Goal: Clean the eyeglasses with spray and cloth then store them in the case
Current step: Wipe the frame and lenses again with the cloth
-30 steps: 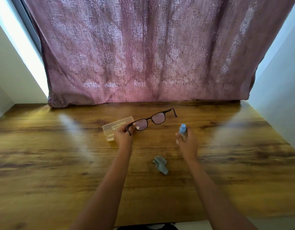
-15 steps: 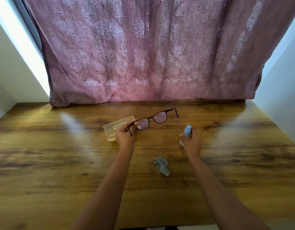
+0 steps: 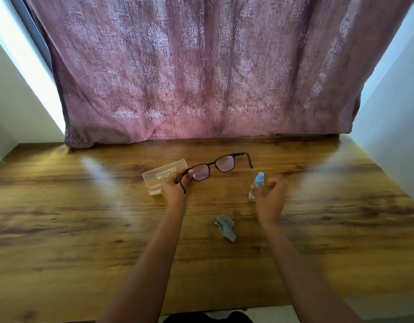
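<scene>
Eyeglasses (image 3: 215,165), the dark-framed pair with pink-tinted lenses: where are they now? (spotter)

I have them raised above the brown wood-grain table (image 3: 84,229), temples unfolded. My left hand (image 3: 175,186) pinches one end of the frame at the hinge, fingers curled round it, just in front of the clear rectangular plastic case (image 3: 164,173) (me)

And the right hand (image 3: 270,197)? (spotter)

Its fingers are curled close against the small clear spray bottle with the light-blue cap (image 3: 257,185), which stands upright on the wood. I cannot tell whether they grip it or only sit beside it (me)

So which step is this? (spotter)

Between spraying and wiping, I judge. The crumpled grey-blue cloth (image 3: 225,229) lies untouched between my forearms, near the bottle (me)

How do you do it well? (spotter)

I make sure the bottle stands steady before I let it be, then take the cloth. One hinge carries the whole frame, so I'd shift my left fingers to the rim of the lens being wiped and rub lightly on both faces. The case looks closed and will need opening (me)
</scene>
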`<control>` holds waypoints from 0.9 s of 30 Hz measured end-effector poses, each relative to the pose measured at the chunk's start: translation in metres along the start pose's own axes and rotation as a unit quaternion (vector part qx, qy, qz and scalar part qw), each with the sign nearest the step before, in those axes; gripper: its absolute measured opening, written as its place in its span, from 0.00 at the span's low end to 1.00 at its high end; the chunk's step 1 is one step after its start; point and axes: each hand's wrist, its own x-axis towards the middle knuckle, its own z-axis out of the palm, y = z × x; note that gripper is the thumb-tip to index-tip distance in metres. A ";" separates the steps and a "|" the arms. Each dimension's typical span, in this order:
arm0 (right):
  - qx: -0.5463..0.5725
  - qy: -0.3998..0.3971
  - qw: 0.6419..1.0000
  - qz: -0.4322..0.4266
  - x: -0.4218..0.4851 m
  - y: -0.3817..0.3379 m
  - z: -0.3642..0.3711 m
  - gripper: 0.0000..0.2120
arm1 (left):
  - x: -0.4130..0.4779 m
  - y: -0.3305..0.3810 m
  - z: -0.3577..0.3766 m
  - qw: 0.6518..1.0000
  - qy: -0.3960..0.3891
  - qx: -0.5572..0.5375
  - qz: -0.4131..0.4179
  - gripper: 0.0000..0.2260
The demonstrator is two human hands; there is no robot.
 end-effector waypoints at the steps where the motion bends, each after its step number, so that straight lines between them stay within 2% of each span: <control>1: -0.003 0.002 1.000 -0.008 -0.005 0.001 -0.001 0.14 | -0.001 -0.001 -0.001 1.000 -0.002 -0.003 -0.002 0.06; 5: -0.033 -0.067 0.996 -0.039 -0.028 0.001 -0.002 0.06 | -0.005 -0.004 -0.004 1.000 0.001 0.010 -0.001 0.07; 11: -0.095 -0.212 0.965 -0.121 -0.061 0.011 0.008 0.03 | -0.014 -0.003 -0.009 1.000 -0.001 -0.016 0.001 0.07; 16: -0.197 -0.319 0.912 -0.168 -0.076 0.022 0.010 0.12 | -0.016 -0.008 -0.018 1.000 -0.002 0.002 0.006 0.04; 18: -0.230 -0.318 0.899 -0.192 -0.081 0.025 0.006 0.14 | -0.018 -0.008 -0.020 1.000 -0.011 0.001 0.012 0.05; 21: -0.228 -0.319 0.898 -0.199 -0.083 0.020 0.003 0.09 | -0.022 -0.003 -0.021 0.999 -0.022 -0.017 0.017 0.09; 24: -0.164 -0.311 0.916 -0.194 -0.078 -0.003 -0.003 0.07 | -0.024 -0.001 -0.019 0.999 -0.017 -0.028 0.004 0.10; 27: -0.061 -0.227 0.939 -0.253 -0.074 -0.044 -0.013 0.09 | -0.024 0.001 -0.018 0.999 -0.011 -0.037 -0.014 0.08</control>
